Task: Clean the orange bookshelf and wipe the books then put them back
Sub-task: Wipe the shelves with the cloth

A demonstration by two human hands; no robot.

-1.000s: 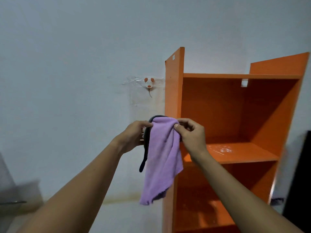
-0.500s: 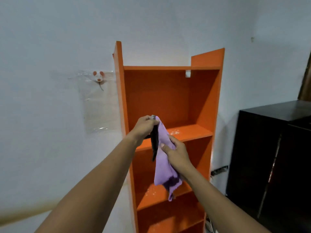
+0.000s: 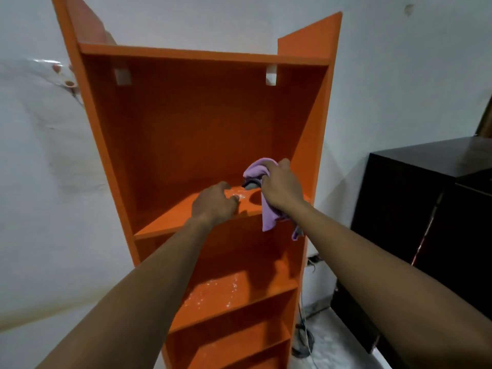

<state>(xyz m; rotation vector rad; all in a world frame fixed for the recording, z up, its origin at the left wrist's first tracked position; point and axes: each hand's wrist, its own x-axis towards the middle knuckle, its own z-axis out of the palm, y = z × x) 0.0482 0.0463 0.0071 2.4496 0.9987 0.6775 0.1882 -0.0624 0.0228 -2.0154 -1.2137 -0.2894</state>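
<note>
The orange bookshelf (image 3: 202, 129) stands against the white wall with no books on any board in view. My right hand (image 3: 282, 187) grips a bunched purple cloth (image 3: 266, 217) with a dark grey side, just above the right part of the upper shelf board (image 3: 170, 217); a loose end hangs below the board's front edge. My left hand (image 3: 214, 203) hovers over the middle of the same board with its fingers curled and nothing in them. White dust specks lie on this board between my hands and on the lower shelf board (image 3: 226, 291).
A dark brown cabinet (image 3: 426, 225) stands close to the shelf's right side. A wall socket (image 3: 314, 259) and a dark cable (image 3: 302, 339) sit in the gap between them. Clear plastic sheeting (image 3: 40, 107) with a small hook hangs on the wall at left.
The view swung onto the shelf and closer. My left hand let go of the cloth and dropped over the board. My right hand bunched the cloth and carried it to the upper board.
</note>
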